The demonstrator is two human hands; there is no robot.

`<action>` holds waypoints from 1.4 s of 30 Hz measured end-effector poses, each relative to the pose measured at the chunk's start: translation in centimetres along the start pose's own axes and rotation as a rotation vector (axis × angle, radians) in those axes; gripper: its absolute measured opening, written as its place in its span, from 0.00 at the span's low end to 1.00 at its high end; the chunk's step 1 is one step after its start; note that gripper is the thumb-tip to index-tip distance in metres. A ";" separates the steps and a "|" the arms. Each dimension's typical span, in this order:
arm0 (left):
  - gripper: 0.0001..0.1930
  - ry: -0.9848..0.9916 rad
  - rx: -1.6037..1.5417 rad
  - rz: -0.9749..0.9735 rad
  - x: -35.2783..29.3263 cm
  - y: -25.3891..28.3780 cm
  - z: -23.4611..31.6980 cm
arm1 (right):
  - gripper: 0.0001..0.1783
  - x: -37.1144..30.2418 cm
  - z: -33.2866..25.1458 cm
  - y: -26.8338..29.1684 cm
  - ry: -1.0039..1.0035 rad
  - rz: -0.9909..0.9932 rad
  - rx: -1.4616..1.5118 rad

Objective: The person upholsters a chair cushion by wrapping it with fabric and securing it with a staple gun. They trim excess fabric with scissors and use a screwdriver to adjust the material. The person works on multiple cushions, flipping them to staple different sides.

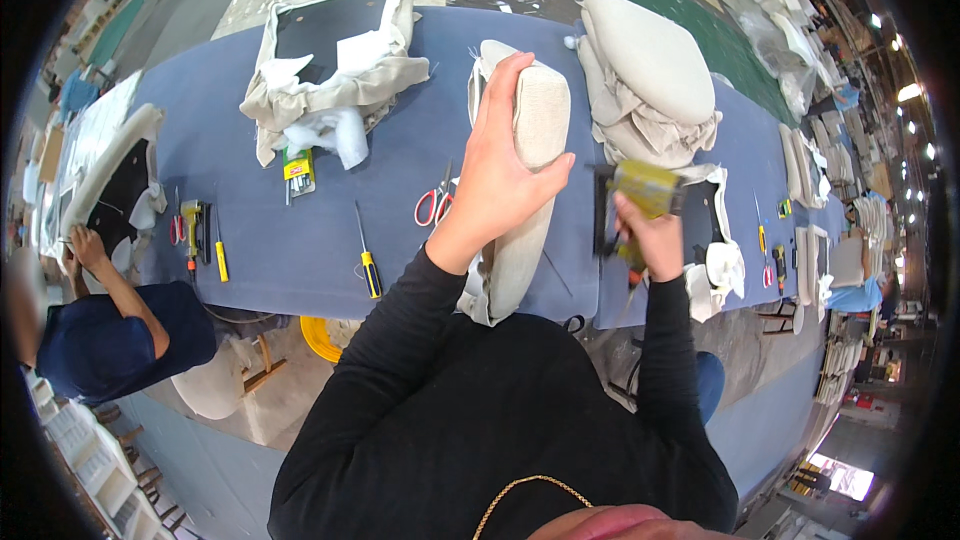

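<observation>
A beige upholstered seat cushion (pixel 543 125) stands on its edge on the blue-grey covered table (pixel 310 210), close in front of me. My left hand (pixel 500 170) is wrapped over its near left side, fingers on the upper part and thumb toward the right. To the right of the cushion, my right hand (pixel 652 235) grips a yellow-green staple gun (pixel 648 188), held apart from the cushion and smeared by motion. Red-handled scissors (pixel 428 208) lie partly hidden behind my left wrist. Left of them rests a yellow-and-black screwdriver (pixel 370 273).
Another cushion (pixel 335 25) with loose fabric and white padding lies at the far left, beside a small green-yellow pack (pixel 298 172). Stacked cushions (pixel 650 60) stand at the far right. On the left, a co-worker (pixel 120 335) handles a cushion near a second staple gun (pixel 195 225).
</observation>
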State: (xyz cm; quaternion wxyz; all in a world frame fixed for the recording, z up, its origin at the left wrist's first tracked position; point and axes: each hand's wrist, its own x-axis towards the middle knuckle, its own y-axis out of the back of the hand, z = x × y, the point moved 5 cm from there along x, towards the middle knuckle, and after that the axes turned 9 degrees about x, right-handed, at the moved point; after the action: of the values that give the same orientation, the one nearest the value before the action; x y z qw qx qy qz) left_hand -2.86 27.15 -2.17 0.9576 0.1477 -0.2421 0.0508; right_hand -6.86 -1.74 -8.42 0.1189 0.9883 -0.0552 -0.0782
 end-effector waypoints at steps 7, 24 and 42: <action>0.54 -0.109 0.037 0.011 -1.1 -1.8 1.0 | 0.28 -5.6 -16.0 -2.3 0.744 -0.271 -0.493; 0.54 -0.185 -0.027 0.041 -2.1 -1.7 1.6 | 0.30 -8.0 -17.9 -5.3 0.797 -0.328 -0.886; 0.40 0.226 -0.189 0.530 -3.1 7.2 -4.1 | 0.44 -6.2 27.3 6.3 -0.156 0.371 -0.311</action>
State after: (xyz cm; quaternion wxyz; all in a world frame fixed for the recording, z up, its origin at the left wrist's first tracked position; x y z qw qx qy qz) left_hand -4.93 35.20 -5.19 0.9414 -0.0167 -0.1676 0.2923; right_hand -18.07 -13.20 -32.20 0.2771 0.9221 -0.2319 -0.1385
